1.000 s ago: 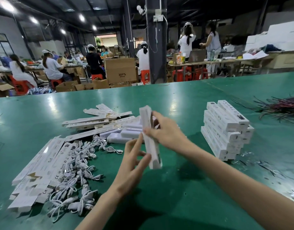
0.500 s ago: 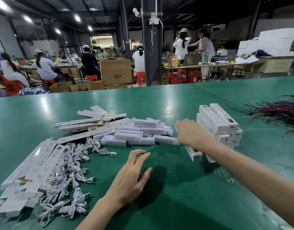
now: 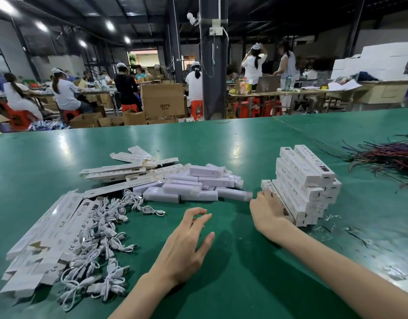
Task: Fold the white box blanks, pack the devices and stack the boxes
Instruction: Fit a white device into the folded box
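A stack of packed white boxes (image 3: 307, 178) stands right of centre on the green table (image 3: 221, 139). My right hand (image 3: 268, 211) holds one more white box (image 3: 270, 188) against the stack's left side, low down; its fingers are hidden behind the hand. Over bare table hovers my left hand (image 3: 186, 245), fingers loosely spread, holding nothing. A pile of white devices (image 3: 198, 186) lies in the middle. White cables (image 3: 101, 233) are heaped at the left, beside flat box blanks (image 3: 44, 236). More blanks (image 3: 129, 168) lie behind them.
A tangle of red and dark wires (image 3: 387, 155) lies at the far right. Scraps of clear plastic (image 3: 350, 233) litter the table in front of the stack. Beyond the table's far edge, people sit and stand among cardboard cartons (image 3: 162, 100) and a dark pillar (image 3: 213, 65).
My right hand carried the closed box from the centre over to the stack and set it against the stack's left side. My left hand let go and dropped towards the table.
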`<action>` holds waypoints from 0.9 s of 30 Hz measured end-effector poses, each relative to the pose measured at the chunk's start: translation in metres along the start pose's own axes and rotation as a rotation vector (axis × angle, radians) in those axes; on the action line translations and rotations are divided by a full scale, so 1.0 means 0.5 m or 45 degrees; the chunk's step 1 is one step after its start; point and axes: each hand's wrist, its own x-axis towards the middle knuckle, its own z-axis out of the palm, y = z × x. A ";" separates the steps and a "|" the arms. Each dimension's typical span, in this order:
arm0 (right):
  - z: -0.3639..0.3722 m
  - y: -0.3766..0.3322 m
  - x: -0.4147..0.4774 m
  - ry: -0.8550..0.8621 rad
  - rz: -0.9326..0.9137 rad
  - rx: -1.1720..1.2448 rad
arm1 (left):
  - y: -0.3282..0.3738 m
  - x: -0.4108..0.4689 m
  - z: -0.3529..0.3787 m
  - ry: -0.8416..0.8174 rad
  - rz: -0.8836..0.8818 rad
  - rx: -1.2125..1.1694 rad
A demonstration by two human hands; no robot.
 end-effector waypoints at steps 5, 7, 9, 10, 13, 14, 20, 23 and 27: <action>0.002 0.014 -0.008 -0.033 0.038 0.116 | -0.001 -0.001 -0.003 0.001 -0.011 0.026; 0.001 0.018 -0.011 -0.023 0.036 0.139 | 0.001 -0.001 -0.003 -0.006 -0.007 0.059; 0.003 0.021 -0.013 -0.008 0.038 0.179 | 0.002 0.000 -0.005 -0.008 0.006 0.109; 0.003 0.022 -0.014 -0.003 0.042 0.205 | 0.002 0.000 -0.007 -0.002 0.008 0.140; 0.001 0.027 -0.021 0.014 0.063 0.291 | -0.003 0.000 -0.013 0.065 -0.017 0.248; 0.000 0.028 -0.023 0.021 0.066 0.310 | -0.004 0.000 -0.016 0.094 -0.042 0.278; 0.004 0.031 -0.025 0.049 0.075 0.349 | -0.028 0.013 -0.051 0.248 -0.293 0.507; 0.011 0.030 -0.025 0.068 0.067 0.298 | -0.061 0.035 -0.092 0.376 -0.424 0.518; 0.016 0.022 -0.025 0.103 0.057 0.173 | -0.149 0.112 -0.168 0.289 -0.583 0.769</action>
